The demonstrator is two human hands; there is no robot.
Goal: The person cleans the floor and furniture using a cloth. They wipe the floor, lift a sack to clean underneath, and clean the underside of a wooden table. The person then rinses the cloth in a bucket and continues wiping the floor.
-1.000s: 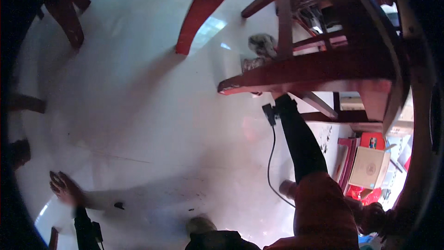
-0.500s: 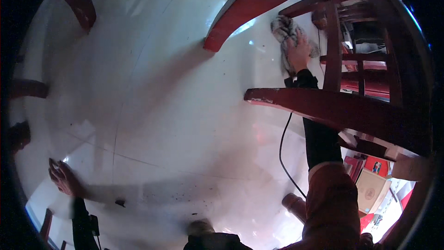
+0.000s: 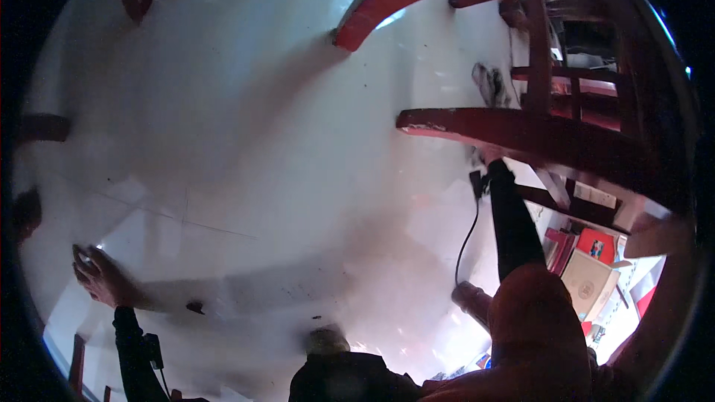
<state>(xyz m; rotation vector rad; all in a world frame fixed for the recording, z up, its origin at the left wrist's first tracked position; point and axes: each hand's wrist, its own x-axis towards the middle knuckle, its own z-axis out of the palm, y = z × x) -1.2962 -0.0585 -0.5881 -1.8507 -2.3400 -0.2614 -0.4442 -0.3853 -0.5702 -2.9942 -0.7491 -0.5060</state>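
Note:
A grey-and-white patterned cloth [image 3: 490,83] lies on the pale floor, beyond a red wooden leg that crosses over it. My right hand [image 3: 488,154] is at the cloth's near end, mostly hidden under that leg; a bit of cloth shows beside the wrist. Its fingers are out of sight, but the cloth travels with the hand. At the lower left, my left hand [image 3: 104,281] rests on the floor with its fingers apart, leaning there. A small pale spot shows by its fingers, too small to name.
Red wooden furniture legs [image 3: 477,123] reach in from the right, another leg [image 3: 365,18] from the top. More dark legs [image 3: 45,127] stand at the left. A cardboard box [image 3: 588,283] sits lower right. A dark scrap [image 3: 195,307] and specks lie on the floor.
My right hand has drawn back toward me with the cloth, passing under the red leg. My left hand stays on the floor; the view has shifted slightly.

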